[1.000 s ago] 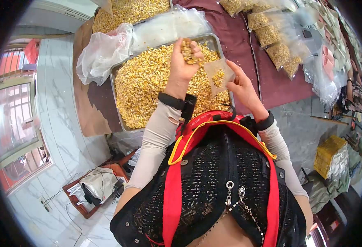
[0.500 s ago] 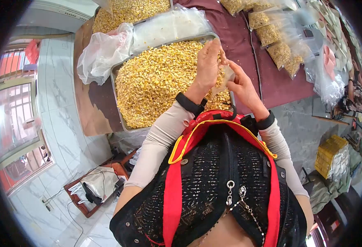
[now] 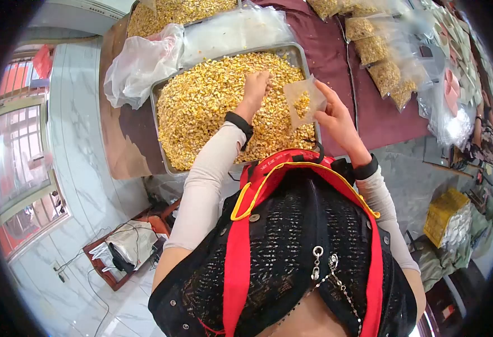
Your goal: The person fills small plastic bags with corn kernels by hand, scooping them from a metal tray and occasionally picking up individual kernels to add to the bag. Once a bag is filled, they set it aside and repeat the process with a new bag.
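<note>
A metal tray (image 3: 301, 53) heaped with yellow corn kernels (image 3: 201, 106) lies on the table. My left hand (image 3: 256, 89) is down at the surface of the kernels, near the middle of the heap, its fingers curled into or against them; what they hold, if anything, is hidden. Over the tray's right side, my right hand (image 3: 336, 115) pinches the edge of a small clear bag (image 3: 302, 103) between thumb and fingers. Some yellow kernels show inside the bag.
Crumpled plastic (image 3: 142, 70) and a flat stack of clear bags (image 3: 238, 35) lie beside the tray. Another corn tray (image 3: 187, 10) stands behind. Filled bags (image 3: 384, 76) line the table's right part. A yellow crate (image 3: 445, 216) is on the floor at right.
My left hand has moved away from the bag, left and down onto the kernels. The bag, earlier partly behind my left hand, now shows fully beside my right hand.
</note>
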Demonstrator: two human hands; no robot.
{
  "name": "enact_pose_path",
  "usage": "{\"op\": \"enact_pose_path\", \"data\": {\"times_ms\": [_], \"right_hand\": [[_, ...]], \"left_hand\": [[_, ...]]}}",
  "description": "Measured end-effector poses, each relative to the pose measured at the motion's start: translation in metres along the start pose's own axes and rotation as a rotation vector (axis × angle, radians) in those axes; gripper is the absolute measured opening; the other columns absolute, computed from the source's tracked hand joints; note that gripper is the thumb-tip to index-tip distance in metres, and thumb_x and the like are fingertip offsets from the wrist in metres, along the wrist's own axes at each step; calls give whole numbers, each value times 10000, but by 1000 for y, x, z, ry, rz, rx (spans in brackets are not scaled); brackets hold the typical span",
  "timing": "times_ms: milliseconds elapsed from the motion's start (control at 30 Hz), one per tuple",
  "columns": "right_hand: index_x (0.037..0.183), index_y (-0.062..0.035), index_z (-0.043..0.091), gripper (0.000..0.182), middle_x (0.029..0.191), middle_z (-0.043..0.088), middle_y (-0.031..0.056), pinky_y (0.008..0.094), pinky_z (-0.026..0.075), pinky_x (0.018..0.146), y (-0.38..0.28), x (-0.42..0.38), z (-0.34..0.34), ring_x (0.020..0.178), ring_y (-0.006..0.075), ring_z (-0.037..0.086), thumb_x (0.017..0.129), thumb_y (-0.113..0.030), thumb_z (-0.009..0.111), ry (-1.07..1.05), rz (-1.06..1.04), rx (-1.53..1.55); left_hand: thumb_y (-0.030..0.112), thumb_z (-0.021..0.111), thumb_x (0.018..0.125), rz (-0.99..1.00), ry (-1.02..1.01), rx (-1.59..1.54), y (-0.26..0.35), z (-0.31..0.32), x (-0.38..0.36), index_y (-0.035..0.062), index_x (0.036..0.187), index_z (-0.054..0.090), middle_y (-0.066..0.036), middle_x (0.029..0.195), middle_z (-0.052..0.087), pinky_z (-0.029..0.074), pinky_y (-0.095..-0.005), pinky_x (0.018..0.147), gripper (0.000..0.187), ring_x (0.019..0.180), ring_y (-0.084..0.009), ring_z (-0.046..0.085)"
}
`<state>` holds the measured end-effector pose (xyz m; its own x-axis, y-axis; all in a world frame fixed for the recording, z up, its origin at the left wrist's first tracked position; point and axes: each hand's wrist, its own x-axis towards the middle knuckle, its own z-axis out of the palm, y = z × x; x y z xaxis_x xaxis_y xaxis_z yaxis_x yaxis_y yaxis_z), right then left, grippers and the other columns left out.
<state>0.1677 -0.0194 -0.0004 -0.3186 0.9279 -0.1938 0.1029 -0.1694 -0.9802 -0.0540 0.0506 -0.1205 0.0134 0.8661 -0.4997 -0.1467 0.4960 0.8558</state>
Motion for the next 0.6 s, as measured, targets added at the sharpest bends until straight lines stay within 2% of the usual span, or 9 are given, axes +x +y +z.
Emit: {"op": "enact_pose_path", "data": {"times_ms": [33,100,133,200,300,433,500,567,600], "right_hand": [[1366,-40,274,670,1147,500,45,228,422,828,-1,-1,-1,960,102,529,736,107,451,-1,8,-27],[1366,-41,274,671,1150,500,45,228,423,823,1,-1,-3,958,100,530,737,107,452,5,26,-33],[1367,-42,273,672,1154,500,45,227,425,817,2,-2,-5,955,98,531,737,107,454,7,41,-35],[1367,-44,274,671,1158,499,43,225,426,811,8,-1,-6,948,94,531,739,105,456,20,13,-32],[1368,-47,275,670,1165,497,37,224,426,802,9,2,-6,937,89,529,741,102,462,28,-14,-28],[1321,7,334,623,1267,387,65,242,402,867,2,2,-3,1064,123,462,726,90,500,33,35,54],[1323,8,330,621,1263,390,64,242,402,866,2,1,-3,1063,124,462,730,90,496,29,21,45],[1324,9,326,618,1259,392,64,242,403,865,1,1,-3,1063,125,463,734,90,493,25,4,40],[1325,8,326,614,1259,392,63,243,403,865,-2,0,-3,1059,126,465,738,89,489,24,20,40]], "left_hand": [[266,503,874,-3,-2,-3,-17,-4,3,93,802,558,-19,604,498,373,-268,462,195,480,-153,454],[227,528,821,385,111,897,-47,-6,6,84,801,576,-49,689,544,415,-355,545,152,590,-223,513],[227,528,821,382,105,892,-62,-6,4,84,801,576,-49,689,544,415,-355,545,152,590,-223,513],[235,537,785,901,130,1466,-85,-7,-5,93,810,574,-62,802,558,408,-414,653,149,767,-268,526],[281,552,790,863,-77,1703,-72,-6,-31,105,910,550,-63,902,535,392,-399,733,213,880,-239,486],[216,554,750,1062,-274,1680,-67,-25,-24,105,805,552,-44,795,544,412,-364,663,124,806,-220,523],[182,528,770,1019,-287,1699,-61,-26,-18,100,802,548,-56,778,560,432,-381,622,90,794,-234,559],[176,510,777,749,-233,1577,-50,-26,-10,93,806,547,-87,784,582,448,-423,609,96,768,-267,595],[215,529,795,722,-101,1562,-46,-25,-7,76,811,538,-105,743,591,466,-442,605,140,722,-289,610]]}}
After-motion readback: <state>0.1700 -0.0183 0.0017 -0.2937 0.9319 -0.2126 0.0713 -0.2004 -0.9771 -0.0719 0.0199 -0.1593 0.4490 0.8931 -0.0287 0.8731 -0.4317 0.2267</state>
